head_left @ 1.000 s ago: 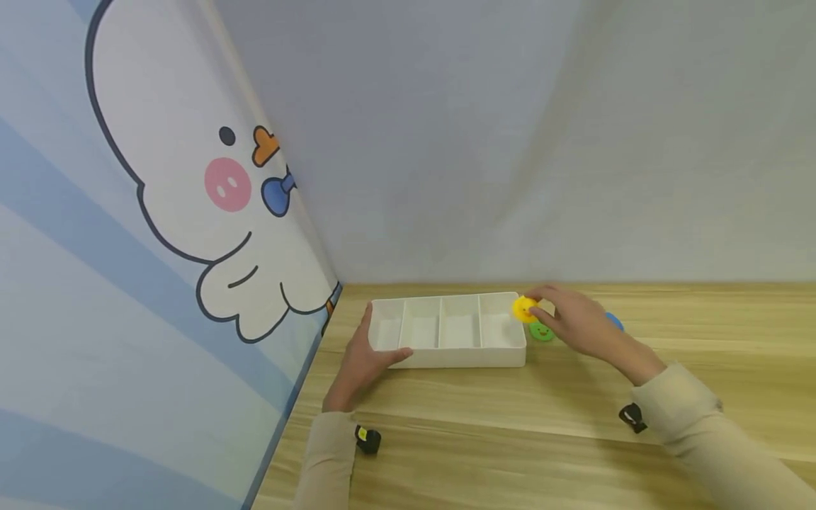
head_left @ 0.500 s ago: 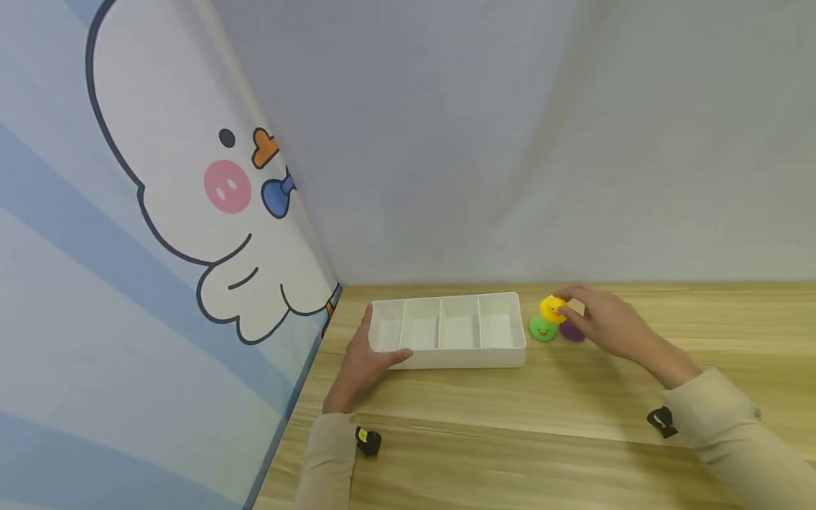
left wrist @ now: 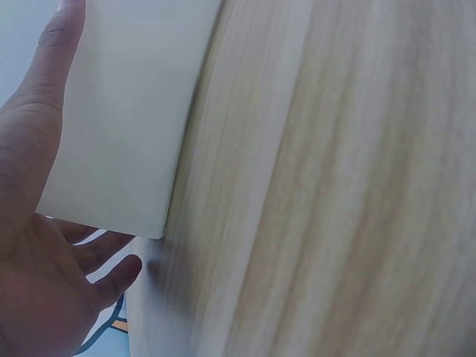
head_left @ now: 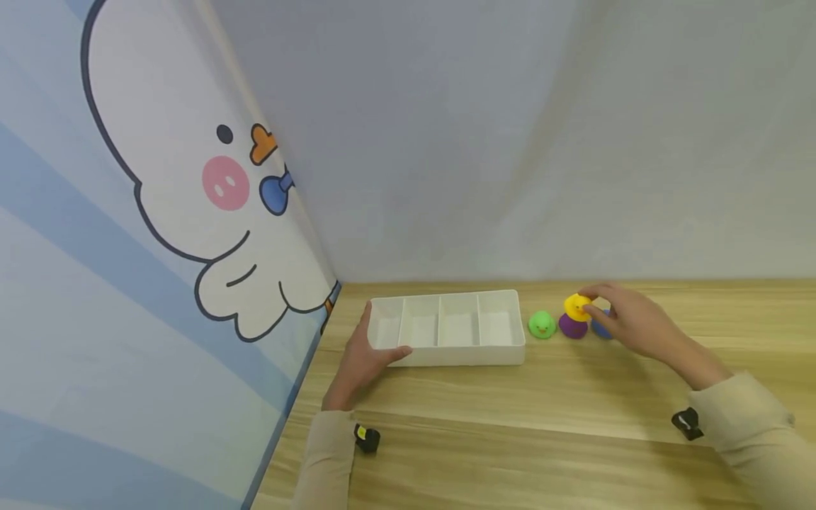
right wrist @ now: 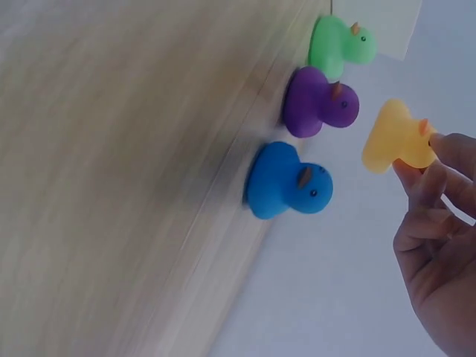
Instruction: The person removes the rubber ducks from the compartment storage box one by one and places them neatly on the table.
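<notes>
In the head view my right hand (head_left: 637,322) pinches a yellow rubber duck (head_left: 577,307) by its head, between thumb and fingertips. The right wrist view has that duck raised off the table, apart from the others. Below it a purple rubber duck (right wrist: 317,103), a blue rubber duck (right wrist: 285,182) and a green rubber duck (right wrist: 338,46) stand in a row on the table. My left hand (head_left: 363,358) holds the left end of a white box (head_left: 462,356) with several compartments. Its thumb (left wrist: 41,97) lies along the front wall, and its other fingers reach round the end.
The wooden table (head_left: 484,439) runs up to a pale curtain (head_left: 510,142) behind the box and ducks. On the left hangs a blue-and-white panel (head_left: 159,340) with a cartoon bird. The box stands just left of the green duck.
My right hand has carried the yellow duck rightward from the box's right end, past the green duck to above the purple one. My left hand has stayed on the box.
</notes>
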`<state>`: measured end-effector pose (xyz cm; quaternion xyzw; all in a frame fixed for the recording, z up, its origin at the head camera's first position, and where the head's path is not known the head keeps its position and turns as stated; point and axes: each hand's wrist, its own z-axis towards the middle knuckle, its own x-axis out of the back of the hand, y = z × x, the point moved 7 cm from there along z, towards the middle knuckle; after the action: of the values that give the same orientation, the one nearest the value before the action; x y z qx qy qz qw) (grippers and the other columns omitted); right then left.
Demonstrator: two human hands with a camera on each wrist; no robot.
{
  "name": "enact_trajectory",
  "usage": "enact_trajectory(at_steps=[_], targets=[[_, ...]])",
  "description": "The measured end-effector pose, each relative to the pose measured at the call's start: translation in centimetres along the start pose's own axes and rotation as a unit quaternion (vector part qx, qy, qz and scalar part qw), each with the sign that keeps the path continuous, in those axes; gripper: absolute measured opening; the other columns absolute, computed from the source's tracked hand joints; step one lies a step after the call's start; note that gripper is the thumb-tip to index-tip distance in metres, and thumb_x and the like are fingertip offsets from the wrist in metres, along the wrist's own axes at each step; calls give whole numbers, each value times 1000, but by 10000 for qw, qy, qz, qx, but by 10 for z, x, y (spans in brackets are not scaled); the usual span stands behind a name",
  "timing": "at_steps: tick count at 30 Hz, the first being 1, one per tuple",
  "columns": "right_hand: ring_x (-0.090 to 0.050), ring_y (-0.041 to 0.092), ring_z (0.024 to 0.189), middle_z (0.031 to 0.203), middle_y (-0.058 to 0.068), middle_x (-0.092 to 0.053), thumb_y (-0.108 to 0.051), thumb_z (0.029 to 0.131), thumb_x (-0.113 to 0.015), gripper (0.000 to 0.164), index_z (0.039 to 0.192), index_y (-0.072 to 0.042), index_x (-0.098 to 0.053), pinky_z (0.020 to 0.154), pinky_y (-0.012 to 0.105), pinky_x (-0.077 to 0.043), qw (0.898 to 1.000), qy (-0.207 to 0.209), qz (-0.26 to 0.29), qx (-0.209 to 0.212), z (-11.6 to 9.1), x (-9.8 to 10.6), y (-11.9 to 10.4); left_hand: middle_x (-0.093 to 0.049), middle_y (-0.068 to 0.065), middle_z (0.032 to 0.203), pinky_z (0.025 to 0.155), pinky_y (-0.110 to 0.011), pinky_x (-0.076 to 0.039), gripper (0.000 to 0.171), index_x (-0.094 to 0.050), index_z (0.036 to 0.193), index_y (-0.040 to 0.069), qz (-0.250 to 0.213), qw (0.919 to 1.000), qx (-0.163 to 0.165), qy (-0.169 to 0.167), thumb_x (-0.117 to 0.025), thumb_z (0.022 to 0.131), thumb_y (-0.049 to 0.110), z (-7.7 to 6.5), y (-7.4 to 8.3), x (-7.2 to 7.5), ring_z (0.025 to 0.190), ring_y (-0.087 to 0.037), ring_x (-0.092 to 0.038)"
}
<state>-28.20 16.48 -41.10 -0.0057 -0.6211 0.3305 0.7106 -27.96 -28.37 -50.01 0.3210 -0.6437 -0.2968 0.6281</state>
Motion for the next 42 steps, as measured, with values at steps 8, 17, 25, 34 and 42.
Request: enact_trajectory(at_steps=[8, 17, 25, 34, 42], targets=[[-50, 4, 67, 123, 24, -69, -12, 101, -63, 31, 128, 3, -64, 58, 22, -44, 9999, 141, -36, 7, -8, 9, 12, -13, -5, 174, 126, -63, -23, 131, -1, 165, 36, -8, 10000, -21, 5, -85, 69, 66, 1, 0, 1, 160, -37, -18], [-43, -2, 63, 120, 25, -69, -14, 102, -61, 30, 127, 3, -64, 52, 22, -40, 9994, 301, -114, -134, -18, 17, 33, -13, -4, 174, 126, -63, -23, 131, -2, 165, 34, 30, 10000, 13, 56, -85, 69, 67, 4, -1, 3, 159, -36, -19], [-40, -5, 61, 118, 26, -69, -13, 102, -61, 30, 127, 3, -63, 51, 22, -38, 9986, 431, -238, -186, -28, 25, 48, -13, -4, 174, 126, -63, -23, 131, -1, 165, 36, 6, 10000, -9, 6, -85, 69, 67, 3, 0, 3, 160, -36, -19], [-57, 8, 73, 120, 31, -67, -9, 101, -63, 33, 129, 7, -62, 61, 25, -48, 9987, 124, -472, -177, -31, 23, 62, -13, -3, 174, 126, -62, -24, 130, -1, 165, 35, -44, 9999, -94, -6, -85, 70, 65, 2, 3, 3, 160, -34, -18], [-63, 22, 82, 121, 33, -66, -7, 99, -64, 32, 127, 8, -63, 65, 33, -49, 9979, -11, -634, -145, -37, 17, 70, -13, -2, 174, 127, -61, -24, 127, -1, 164, 39, 29, 10000, -50, -27, -85, 72, 62, 1, 2, 1, 160, -32, -18]])
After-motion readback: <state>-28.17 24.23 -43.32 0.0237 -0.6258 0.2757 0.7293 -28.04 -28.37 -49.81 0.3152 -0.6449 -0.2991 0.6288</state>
